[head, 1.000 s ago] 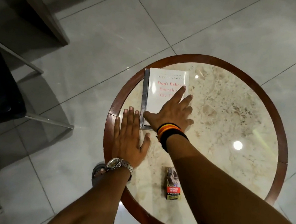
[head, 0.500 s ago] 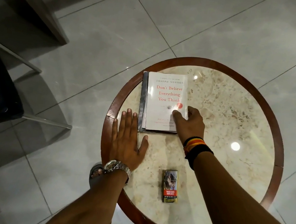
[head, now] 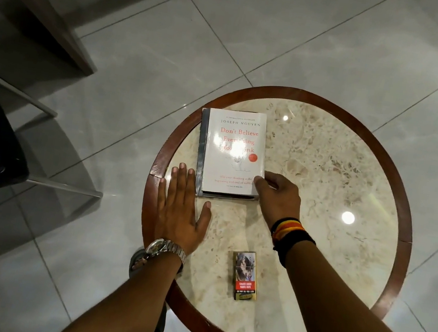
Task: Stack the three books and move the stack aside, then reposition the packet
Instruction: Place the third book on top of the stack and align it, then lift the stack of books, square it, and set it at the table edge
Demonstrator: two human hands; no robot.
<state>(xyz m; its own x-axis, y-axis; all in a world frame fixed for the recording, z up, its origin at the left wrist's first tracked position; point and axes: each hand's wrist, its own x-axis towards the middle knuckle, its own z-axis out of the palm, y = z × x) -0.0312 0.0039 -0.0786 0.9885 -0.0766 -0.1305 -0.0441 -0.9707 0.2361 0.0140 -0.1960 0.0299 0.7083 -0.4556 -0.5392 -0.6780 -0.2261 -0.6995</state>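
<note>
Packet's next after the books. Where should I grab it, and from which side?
Pinch the packet across its two long edges, coming straight down from above. It lies flat and face up, long axis pointing away from the person, with bare table on both sides. The right hand looks better placed.

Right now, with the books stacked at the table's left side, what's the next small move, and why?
Probably release the book stack and bring the right hand back to the packet. The stack looks squared near the table rim, and the packet lies untouched at the near edge.
</note>
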